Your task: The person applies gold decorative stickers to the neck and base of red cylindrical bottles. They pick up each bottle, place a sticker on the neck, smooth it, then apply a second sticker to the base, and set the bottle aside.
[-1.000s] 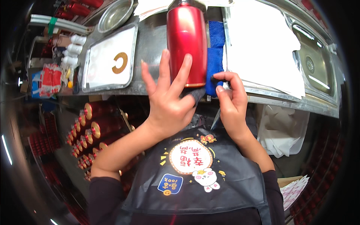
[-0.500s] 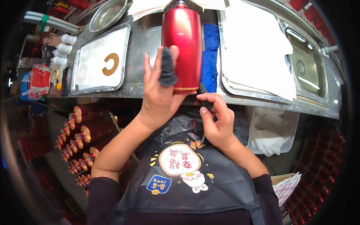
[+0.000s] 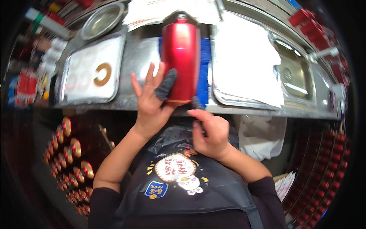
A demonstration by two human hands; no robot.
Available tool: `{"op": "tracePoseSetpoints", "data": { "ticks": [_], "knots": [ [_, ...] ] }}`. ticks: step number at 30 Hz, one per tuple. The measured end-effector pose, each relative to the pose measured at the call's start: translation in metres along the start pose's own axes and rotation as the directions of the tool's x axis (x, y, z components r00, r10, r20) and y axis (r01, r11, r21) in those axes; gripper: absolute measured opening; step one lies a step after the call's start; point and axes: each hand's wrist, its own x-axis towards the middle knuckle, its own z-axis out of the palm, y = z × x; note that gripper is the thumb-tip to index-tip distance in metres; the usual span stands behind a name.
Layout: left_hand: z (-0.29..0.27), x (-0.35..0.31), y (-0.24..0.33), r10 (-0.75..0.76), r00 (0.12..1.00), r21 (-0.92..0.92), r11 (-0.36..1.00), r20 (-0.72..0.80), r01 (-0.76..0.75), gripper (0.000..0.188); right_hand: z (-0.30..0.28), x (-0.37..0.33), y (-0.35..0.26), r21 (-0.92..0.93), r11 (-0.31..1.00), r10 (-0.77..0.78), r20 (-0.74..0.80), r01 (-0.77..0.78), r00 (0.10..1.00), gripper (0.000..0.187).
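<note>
A glossy red bottle (image 3: pixel 180 63) with a thin gold line at its base lies on a blue towel (image 3: pixel 204 72), its base toward me. My left hand (image 3: pixel 152 102) is at the bottle's lower left side, fingers spread. A grey fabric finger cover (image 3: pixel 166 84) on one finger lies against the bottle; the thumb reaches toward the base. Just right of the base, my right hand (image 3: pixel 212 133) is closed, thumb and forefinger bent toward each other. Something dark shows between them, too blurred to name. A dark grey fabric piece (image 3: pixel 197 103) shows beyond the forefinger.
To the left, a metal tray (image 3: pixel 117 72) holds white paper and a gold C-shaped piece (image 3: pixel 102 74). Papers fill another tray (image 3: pixel 228 100) on the right, before a sink (image 3: pixel 291 72). A round metal bowl (image 3: pixel 102 21) stands behind. Red bottles with gold discs (image 3: pixel 76 147) stand below.
The view has shifted, and everything sits lower and further left in it. My left fingers have spread wider, with the covered finger leaning toward the bottle. Blue towel now shows left of the bottle too.
</note>
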Motion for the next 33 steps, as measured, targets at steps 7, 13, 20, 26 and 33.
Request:
{"op": "tracePoseSetpoints", "data": {
  "ticks": [7, 13, 20, 26, 33],
  "knots": [
    [0.010, 0.006, -0.005, 0.059, 0.998, -0.047, 0.997, 0.027, -0.058, 0.068, 0.003, 0.031, -0.010, -0.195, 0.967, -0.137, 0.156, 0.167, 0.978, 0.040],
    [0.009, 0.003, -0.005, 0.031, 0.999, -0.111, 0.993, 0.041, -0.026, 0.081, -0.030, 0.037, -0.007, 0.193, 0.972, -0.135, -0.018, 0.136, 0.991, 0.029],
    [0.013, 0.003, -0.001, -0.012, 1.000, -0.186, 0.982, -0.006, 0.011, 0.078, -0.091, 0.035, 0.093, -0.447, 0.893, 0.182, 0.245, -0.055, 0.952, 0.019],
    [0.001, 0.004, 0.008, 0.002, 1.000, -0.161, 0.987, 0.004, -0.002, 0.078, -0.104, 0.046, 0.091, -0.367, 0.925, 0.183, 0.212, -0.096, 0.960, 0.008],
    [-0.005, 0.007, 0.012, 0.004, 0.999, -0.178, 0.984, 0.035, 0.002, 0.077, -0.200, 0.069, 0.173, -0.275, 0.759, 0.365, -0.570, -0.590, 0.736, 0.020]
  ]
}}
